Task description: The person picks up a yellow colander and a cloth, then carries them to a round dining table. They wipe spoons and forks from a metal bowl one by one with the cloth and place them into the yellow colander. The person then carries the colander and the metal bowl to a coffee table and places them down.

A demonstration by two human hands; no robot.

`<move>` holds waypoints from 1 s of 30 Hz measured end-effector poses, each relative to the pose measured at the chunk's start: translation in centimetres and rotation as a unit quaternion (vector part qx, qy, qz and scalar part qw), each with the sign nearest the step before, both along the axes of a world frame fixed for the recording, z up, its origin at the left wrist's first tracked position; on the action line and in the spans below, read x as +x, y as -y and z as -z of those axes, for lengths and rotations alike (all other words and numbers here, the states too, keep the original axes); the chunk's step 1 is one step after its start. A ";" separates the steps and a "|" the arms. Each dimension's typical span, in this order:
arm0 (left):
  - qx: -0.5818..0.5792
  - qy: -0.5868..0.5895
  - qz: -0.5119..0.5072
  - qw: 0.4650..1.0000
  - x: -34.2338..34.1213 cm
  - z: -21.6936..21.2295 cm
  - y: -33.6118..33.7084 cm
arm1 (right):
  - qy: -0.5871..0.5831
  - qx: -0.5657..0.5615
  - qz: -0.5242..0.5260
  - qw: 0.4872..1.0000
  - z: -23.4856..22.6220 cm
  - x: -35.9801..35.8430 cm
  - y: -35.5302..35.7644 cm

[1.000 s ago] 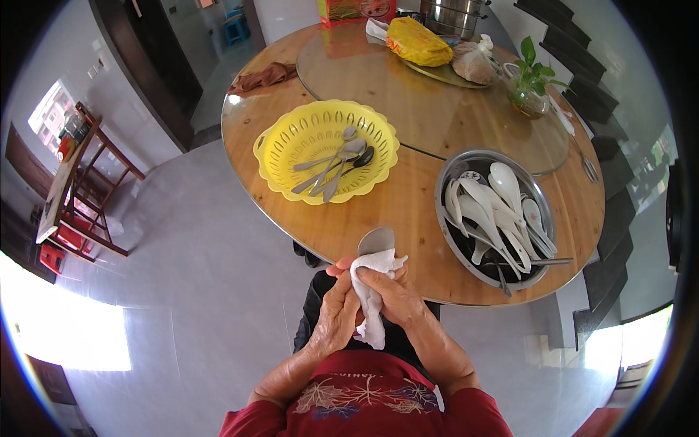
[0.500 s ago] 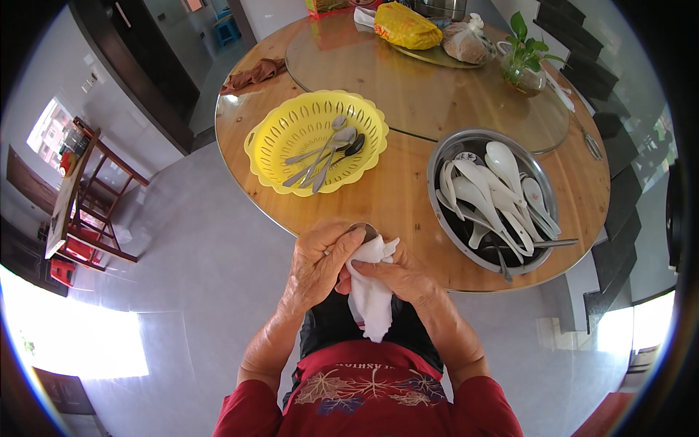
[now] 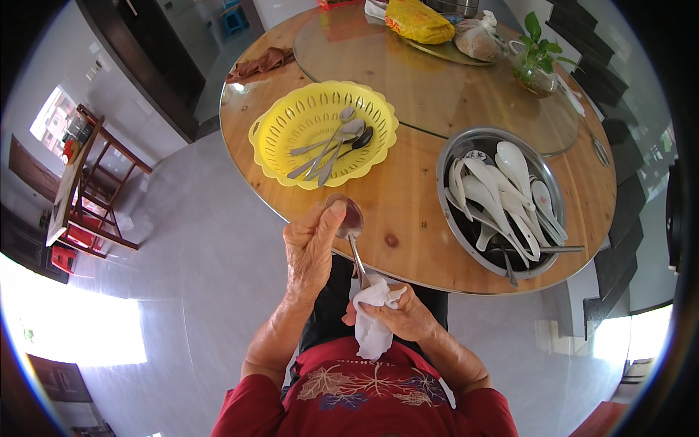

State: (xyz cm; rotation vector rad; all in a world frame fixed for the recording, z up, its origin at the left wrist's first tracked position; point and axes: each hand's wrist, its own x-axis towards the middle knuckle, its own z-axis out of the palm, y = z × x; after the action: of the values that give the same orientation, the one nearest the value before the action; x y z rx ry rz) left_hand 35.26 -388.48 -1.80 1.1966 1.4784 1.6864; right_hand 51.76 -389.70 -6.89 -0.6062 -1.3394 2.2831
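Note:
Between my hands, at the near edge of the table, is a metal spoon (image 3: 352,222). My left hand (image 3: 312,244) pinches its bowl, thumb on top. Around the handle's lower end my right hand (image 3: 397,313) is closed, with a white cloth (image 3: 373,320) wrapped over the handle and hanging below. Ahead of my left hand, a yellow scalloped plastic basket (image 3: 273,156) holds several metal spoons (image 3: 336,146). To the right stands a steel bowl (image 3: 449,218) filled with white spoons (image 3: 484,193) and a few metal handles.
The round wooden table (image 3: 408,240) carries a glass turntable (image 3: 349,65) with a yellow bag (image 3: 419,20), a tied clear bag (image 3: 480,40) and a potted plant (image 3: 537,65). A brown cloth (image 3: 261,64) lies at the far left edge. Dark stairs (image 3: 615,197) rise on the right.
My hands have drawn apart. The spoon, earlier mostly covered by the cloth and fingers, now shows its bowl and handle. The cloth has slid down toward the handle's end.

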 end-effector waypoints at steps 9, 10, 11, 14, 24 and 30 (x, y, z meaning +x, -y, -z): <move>-0.018 0.337 0.068 0.939 1.9 2.0 1.3 | 0.084 0.254 0.108 0.958 2.2 -0.2 0.5; -0.008 0.341 0.070 0.938 1.9 2.0 1.3 | 0.095 0.273 0.109 0.951 2.2 -0.3 0.5; 0.003 0.345 0.071 0.936 1.7 2.0 1.4 | 0.100 0.316 0.112 0.937 2.1 -0.4 0.5; 0.005 0.366 0.075 0.928 1.0 1.9 1.6 | 0.081 0.329 0.076 0.938 1.1 -0.4 0.4; -0.069 0.427 0.179 0.884 -0.6 0.9 3.1 | 0.054 0.181 0.128 0.974 0.0 1.5 -0.2; -0.123 0.314 0.133 0.932 3.3 4.0 3.8 | 0.054 0.380 0.295 0.875 -2.2 -3.3 -2.4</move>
State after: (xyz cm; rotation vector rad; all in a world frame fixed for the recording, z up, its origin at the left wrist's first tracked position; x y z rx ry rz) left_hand 38.54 -392.25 -5.85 0.6002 1.0336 1.4535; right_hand 48.45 -387.27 -4.66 -0.7238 -1.6597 1.1244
